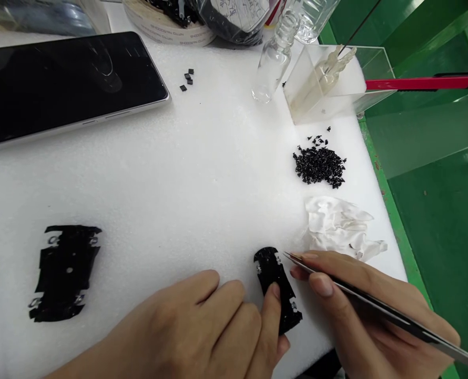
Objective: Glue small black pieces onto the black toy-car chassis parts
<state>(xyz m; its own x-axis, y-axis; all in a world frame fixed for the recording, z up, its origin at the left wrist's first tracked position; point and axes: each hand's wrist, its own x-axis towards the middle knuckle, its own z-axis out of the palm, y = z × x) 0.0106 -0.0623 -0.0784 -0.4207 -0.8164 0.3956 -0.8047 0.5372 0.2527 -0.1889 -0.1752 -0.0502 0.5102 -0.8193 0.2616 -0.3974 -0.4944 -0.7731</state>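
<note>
Black part [272, 271], head view: pinned it down on the white foam sheet [202, 184], right of the middle and near the lower edge, with the left hand [202, 326]. Pressed on its surface with the index fingertip, the other fingers curled in. Gripped slim tweezers [395, 315] between thumb and fingers of the right hand [376, 337], with narrowly parted tips just beside the part's upper right edge. Saw a second black part [62, 279] lying untouched on the foam, well apart at left. Noted a crumpled white tissue [336, 223] beyond the right hand, then a heap of tiny black pieces [321, 166]. Spotted farther back a clear box [328, 108], a glass bottle [271, 71], small black squares [187, 77] and a dark-screened phone [72, 79].
</note>
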